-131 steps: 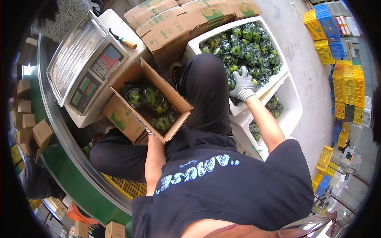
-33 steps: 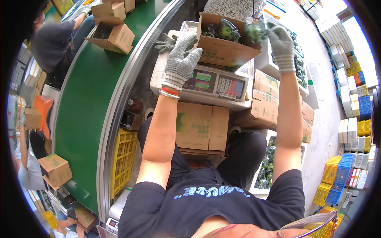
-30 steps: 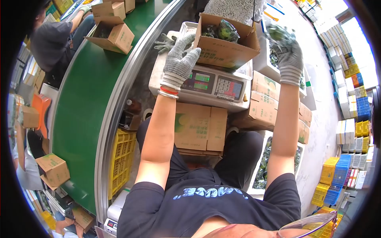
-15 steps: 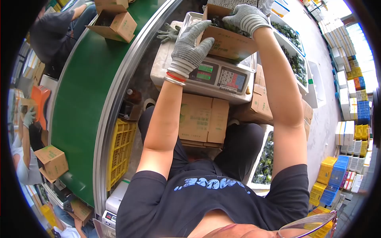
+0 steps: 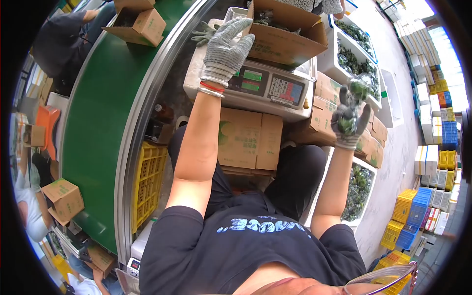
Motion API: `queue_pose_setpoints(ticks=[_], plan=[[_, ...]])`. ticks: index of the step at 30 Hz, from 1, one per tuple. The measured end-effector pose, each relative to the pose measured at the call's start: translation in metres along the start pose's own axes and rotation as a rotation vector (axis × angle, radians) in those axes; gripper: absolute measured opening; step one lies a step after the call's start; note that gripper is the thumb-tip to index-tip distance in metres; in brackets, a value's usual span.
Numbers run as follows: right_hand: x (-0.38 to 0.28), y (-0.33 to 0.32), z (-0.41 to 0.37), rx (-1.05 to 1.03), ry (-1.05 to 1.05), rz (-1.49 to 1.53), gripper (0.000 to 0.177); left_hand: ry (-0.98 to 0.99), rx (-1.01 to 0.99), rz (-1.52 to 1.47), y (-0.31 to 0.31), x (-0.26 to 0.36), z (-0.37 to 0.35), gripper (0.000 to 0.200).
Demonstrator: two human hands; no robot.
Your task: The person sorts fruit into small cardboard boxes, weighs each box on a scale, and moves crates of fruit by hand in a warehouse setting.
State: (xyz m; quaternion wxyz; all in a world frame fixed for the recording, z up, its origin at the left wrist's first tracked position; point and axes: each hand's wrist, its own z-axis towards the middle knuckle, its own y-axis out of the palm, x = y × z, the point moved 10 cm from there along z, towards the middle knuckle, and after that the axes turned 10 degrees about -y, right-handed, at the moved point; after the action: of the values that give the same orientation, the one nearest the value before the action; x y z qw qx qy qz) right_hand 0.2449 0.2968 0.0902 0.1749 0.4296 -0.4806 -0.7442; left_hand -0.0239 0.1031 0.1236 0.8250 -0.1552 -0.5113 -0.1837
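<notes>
An open cardboard box (image 5: pixel 282 46) with dark green wrapped items inside rests on a weighing scale (image 5: pixel 265 88) with a lit green display. My left hand (image 5: pixel 227 51), in a striped grey glove, lies against the box's left side, fingers apart and holding nothing. Away to the right of the scale, my right hand (image 5: pixel 350 120), also gloved, holds green items in clear wrapping (image 5: pixel 360 87), somewhat blurred by motion. White foam boxes (image 5: pixel 361 61) of similar green items stand just beyond that hand, and another foam box (image 5: pixel 359 191) sits below it.
A green conveyor (image 5: pixel 98 123) with a metal edge runs along the left, bearing cardboard boxes (image 5: pixel 64 196). A yellow crate (image 5: pixel 149 184) stands beside it. Folded cartons (image 5: pixel 248 140) are below the scale. Co-workers are at the far left. Stacked crates (image 5: pixel 408 211) line the right.
My right hand has left the cardboard box, moved right and down, and now holds wrapped green items. My left hand has shifted slightly left, and the box's opening shows more.
</notes>
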Motion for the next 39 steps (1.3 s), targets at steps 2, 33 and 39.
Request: queue_pose_setpoints(ticks=[2,33,39], plan=[[0.007,-0.039,-0.031,0.01,0.011,0.118,0.048,0.048,0.052,0.016,-0.001,0.005,-0.002,0.031],[0.164,-0.013,-0.075,0.147,0.302,0.175,0.074,-0.062,-1.216,1.332,0.204,-0.013,0.062,0.064],[0.154,-0.021,-0.069,0.202,0.266,0.034,0.072,0.055,-1.233,1.405,0.19,-0.019,0.07,0.063]])
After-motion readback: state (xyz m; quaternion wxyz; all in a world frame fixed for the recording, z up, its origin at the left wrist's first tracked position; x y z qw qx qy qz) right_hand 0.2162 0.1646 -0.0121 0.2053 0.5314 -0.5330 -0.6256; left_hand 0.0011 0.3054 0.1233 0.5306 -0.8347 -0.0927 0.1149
